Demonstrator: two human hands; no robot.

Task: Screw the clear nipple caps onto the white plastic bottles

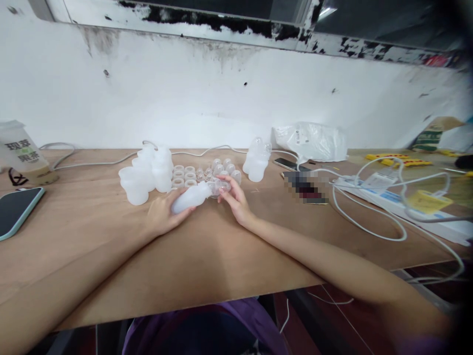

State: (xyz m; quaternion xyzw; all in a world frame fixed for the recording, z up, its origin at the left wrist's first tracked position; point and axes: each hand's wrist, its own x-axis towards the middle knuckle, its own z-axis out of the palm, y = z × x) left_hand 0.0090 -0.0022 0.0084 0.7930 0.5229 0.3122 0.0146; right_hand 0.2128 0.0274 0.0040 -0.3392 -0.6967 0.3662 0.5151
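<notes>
My left hand (165,211) is wrapped round a translucent white baby bottle (189,199), which lies tilted with its neck to the right. At that neck, my right hand (237,201) has its fingers closed on a transparent dome cap (223,186). Whether the cap touches the bottle, I cannot tell. Just behind my hands stand rows of white bottle rings (179,175), small transparent nipples (200,173) and several more dome caps (227,164). A cluster of open-topped bottle bodies (137,183) is to the left. Capped bottles (255,165) stand together behind my right hand.
A drink cup (25,153) and a phone (21,209) are at the left. On the right lie a white plastic bag (312,142), a dark phone (290,164), a blurred flat item (306,188), a power strip (410,207) and looping white cables.
</notes>
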